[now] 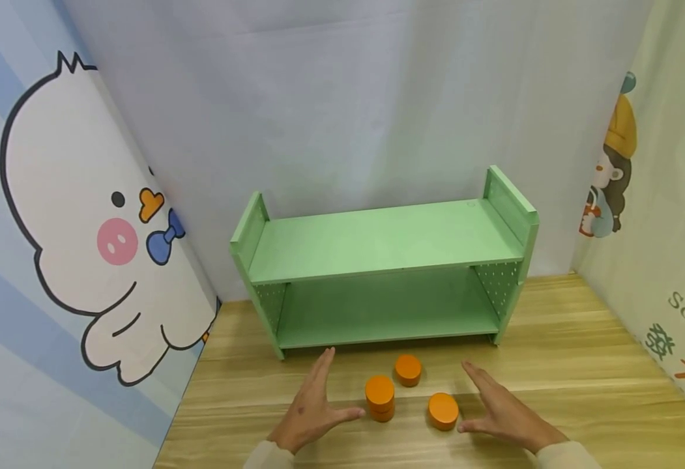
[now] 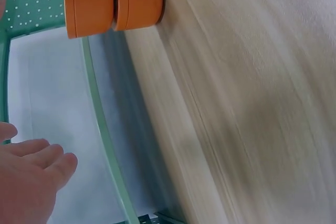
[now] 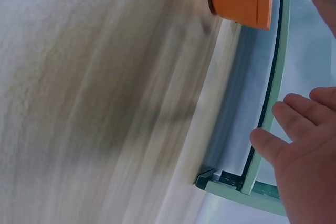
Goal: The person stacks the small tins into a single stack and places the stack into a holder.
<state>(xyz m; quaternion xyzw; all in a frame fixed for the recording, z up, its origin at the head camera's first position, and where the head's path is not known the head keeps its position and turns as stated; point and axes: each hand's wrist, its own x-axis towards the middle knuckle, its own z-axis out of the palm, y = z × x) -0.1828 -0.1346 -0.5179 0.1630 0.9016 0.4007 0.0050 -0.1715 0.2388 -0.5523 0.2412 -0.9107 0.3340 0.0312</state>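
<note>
As nothing is held, I judge the step in hand to be a reach with no hold taken. At the lower centre of the head view, my left grip [image 1: 309,415] has straight fingers and a thumb spread well away, its tip just beside two stacked orange blocks [image 1: 380,396]; whether they touch, I cannot tell. Lower right of centre, my right grip [image 1: 505,417] is spread just as wide, empty, its thumb close by a single block [image 1: 443,411]. Another block [image 1: 408,369] sits a little higher on the bench [image 1: 559,339], between my grips, in front of the green shelf [image 1: 386,242] mid-frame. Taking any of these would, I think, call for an inward move and a pinch around its sides, without knocking the stack.
</note>
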